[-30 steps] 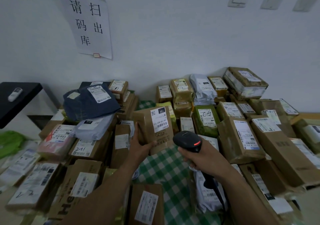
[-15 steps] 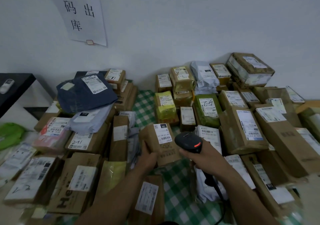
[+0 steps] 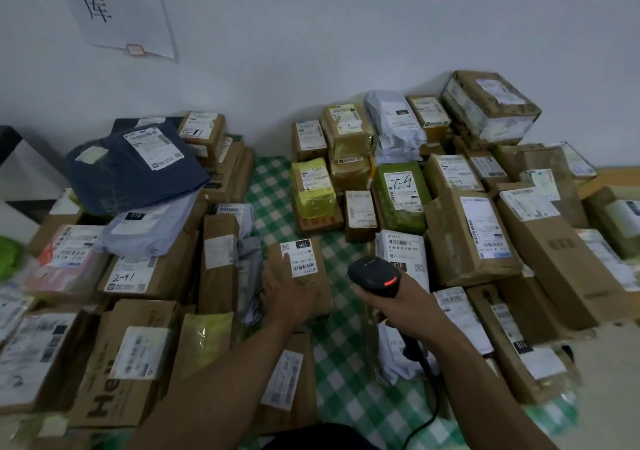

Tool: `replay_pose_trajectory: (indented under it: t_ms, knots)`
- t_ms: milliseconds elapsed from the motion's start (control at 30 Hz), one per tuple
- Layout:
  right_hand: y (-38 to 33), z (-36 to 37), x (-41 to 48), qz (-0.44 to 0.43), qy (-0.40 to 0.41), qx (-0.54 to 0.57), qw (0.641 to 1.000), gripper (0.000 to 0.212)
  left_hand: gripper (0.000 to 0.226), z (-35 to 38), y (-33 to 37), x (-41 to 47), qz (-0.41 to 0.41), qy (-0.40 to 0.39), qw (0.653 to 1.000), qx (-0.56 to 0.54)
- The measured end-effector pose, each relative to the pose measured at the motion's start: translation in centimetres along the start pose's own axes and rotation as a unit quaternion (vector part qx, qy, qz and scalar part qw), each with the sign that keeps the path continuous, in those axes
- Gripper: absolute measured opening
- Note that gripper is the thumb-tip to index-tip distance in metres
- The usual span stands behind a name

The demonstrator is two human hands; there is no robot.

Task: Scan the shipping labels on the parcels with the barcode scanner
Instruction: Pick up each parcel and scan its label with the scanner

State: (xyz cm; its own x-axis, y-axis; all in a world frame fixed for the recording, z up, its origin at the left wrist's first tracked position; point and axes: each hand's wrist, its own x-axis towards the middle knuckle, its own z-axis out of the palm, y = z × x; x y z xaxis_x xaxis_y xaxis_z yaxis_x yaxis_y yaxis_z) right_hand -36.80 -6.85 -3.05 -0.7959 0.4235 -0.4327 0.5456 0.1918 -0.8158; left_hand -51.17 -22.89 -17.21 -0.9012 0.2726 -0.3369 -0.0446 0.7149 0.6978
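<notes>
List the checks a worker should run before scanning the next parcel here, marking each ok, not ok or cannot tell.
1. The right hand grips the scanner: ok.
2. The scanner's red light is lit: ok.
3. The label on the small brown box faces up with its barcode uncovered: ok.
4. The left hand rests on that box to steady it: ok.
5. The scanner is aimed at that label: cannot tell.

Green-white checked tablecloth point(image 3: 277, 186), navy mailer point(image 3: 131, 172), black scanner point(image 3: 375, 276)
</notes>
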Motion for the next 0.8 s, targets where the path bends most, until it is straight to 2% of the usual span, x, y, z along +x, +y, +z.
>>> replay_pose_trajectory:
  t_ms: [67,133,367,533,700,800]
  knots:
    - [0.5,-0.1,0.1,0.004,-0.002,-0.005,1.000,0.023,0.121,0.4,1.1,0.0,0.006,-0.058,0.995,0.078]
    - [0.7,-0.1,0.1,0.006,0.003,-0.006,1.000,0.015,0.130,0.7,1.3,0.8,-0.004,-0.090,0.991,0.096]
    - [1.7,0.5,0.5,0.018,-0.014,0.013,1.000,0.018,0.114,0.5,1.2,0.6,-0.048,-0.107,0.988,0.098]
    - [0.8,1.0,1.3,0.024,-0.031,0.035,0.999,0.030,0.119,-2.0,-0.6,0.7,-0.096,-0.124,0.982,0.107]
    - [-2.2,1.1,2.8,0.000,-0.053,0.038,0.998,0.028,0.123,-2.5,0.6,0.3,-0.109,-0.146,0.974,0.138]
    - [-4.7,0.0,4.2,-0.027,-0.045,0.046,0.998,0.021,0.129,-2.8,1.7,0.7,-0.060,-0.121,0.985,0.106]
